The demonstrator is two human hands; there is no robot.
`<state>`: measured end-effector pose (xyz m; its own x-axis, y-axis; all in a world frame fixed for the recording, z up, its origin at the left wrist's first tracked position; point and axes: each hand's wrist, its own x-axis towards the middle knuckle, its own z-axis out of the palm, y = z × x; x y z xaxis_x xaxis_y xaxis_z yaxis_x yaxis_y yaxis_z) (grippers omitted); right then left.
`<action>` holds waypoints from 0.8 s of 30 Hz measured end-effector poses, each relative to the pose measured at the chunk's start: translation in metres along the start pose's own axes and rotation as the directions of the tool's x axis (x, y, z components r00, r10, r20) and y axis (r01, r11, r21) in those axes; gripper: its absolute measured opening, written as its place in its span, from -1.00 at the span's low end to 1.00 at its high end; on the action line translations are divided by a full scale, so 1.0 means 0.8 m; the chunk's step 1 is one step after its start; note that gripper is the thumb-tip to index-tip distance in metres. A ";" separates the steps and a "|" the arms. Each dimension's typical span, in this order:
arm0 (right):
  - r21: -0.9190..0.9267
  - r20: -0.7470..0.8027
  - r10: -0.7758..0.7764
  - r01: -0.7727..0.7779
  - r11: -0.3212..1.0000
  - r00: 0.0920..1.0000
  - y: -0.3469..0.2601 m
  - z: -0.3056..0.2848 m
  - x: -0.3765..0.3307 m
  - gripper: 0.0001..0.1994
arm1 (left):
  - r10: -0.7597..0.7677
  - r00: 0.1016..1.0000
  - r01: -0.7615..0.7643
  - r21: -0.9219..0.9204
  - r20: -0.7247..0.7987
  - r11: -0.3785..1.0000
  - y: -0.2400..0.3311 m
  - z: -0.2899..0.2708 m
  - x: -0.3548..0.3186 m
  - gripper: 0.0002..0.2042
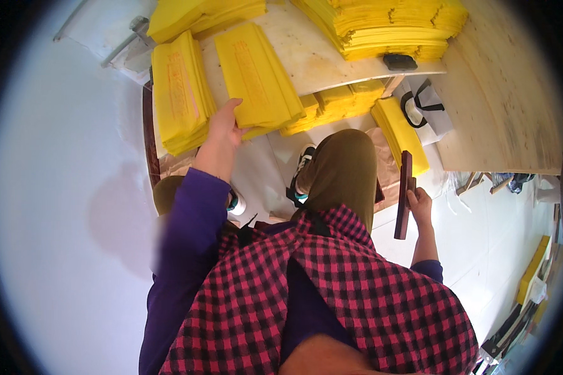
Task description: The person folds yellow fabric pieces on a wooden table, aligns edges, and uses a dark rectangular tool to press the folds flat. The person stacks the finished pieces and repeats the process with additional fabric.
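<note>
At the near edge of the wooden table, my left hand (224, 125) grips the lower corner of a stack of yellow paper sheets (253, 78) with faint red print. Its thumb lies on top; the other fingers are hidden beneath. Left of it lies another printed yellow stack (178, 94). My right hand (420, 205) is out to the right, away from the table, closed around a dark reddish-brown wooden block (404, 197). The block is long and narrow, held upright by a short piece at its side.
Taller yellow stacks (394, 28) stand at the back of the table (319, 56), with a small dark block (400, 62) near its edge. More yellow bundles (338, 103) sit underneath. A white bag with black handles (428, 109) rests beside a wooden panel (500, 94) on the right.
</note>
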<state>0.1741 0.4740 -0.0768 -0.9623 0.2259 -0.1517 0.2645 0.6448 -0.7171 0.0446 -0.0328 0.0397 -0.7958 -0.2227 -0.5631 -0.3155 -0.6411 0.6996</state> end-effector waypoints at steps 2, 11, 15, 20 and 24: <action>0.019 0.001 0.010 -0.010 1.000 1.000 0.002 0.000 0.000 -0.75 | -0.069 0.997 0.071 0.054 -0.039 0.996 0.011 0.004 0.016 -0.65; 0.090 0.024 0.015 -0.017 0.996 1.000 0.012 0.004 0.004 -0.76 | 0.042 0.999 -0.050 0.324 0.033 0.945 0.035 0.016 0.095 -0.67; 0.083 0.026 0.022 -0.024 0.996 0.999 0.020 0.002 0.001 -0.77 | 0.029 0.998 -0.048 0.441 0.049 0.896 0.052 0.023 0.105 -0.68; 0.173 0.030 0.039 -0.044 0.984 0.999 0.021 0.002 -0.002 -0.77 | 0.253 0.952 -0.305 0.497 0.169 0.813 0.083 0.036 0.052 -0.69; 0.129 -0.001 0.022 -0.022 0.991 1.000 0.012 -0.003 -0.002 -0.76 | 0.344 0.922 -0.386 0.501 0.179 0.774 0.121 0.036 -0.005 -0.69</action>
<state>0.1780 0.4813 -0.0820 -0.9561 0.2409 -0.1671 0.2751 0.5402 -0.7953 0.0025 -0.0729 0.1223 -0.9345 -0.2946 -0.1997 -0.1961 -0.0420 0.9797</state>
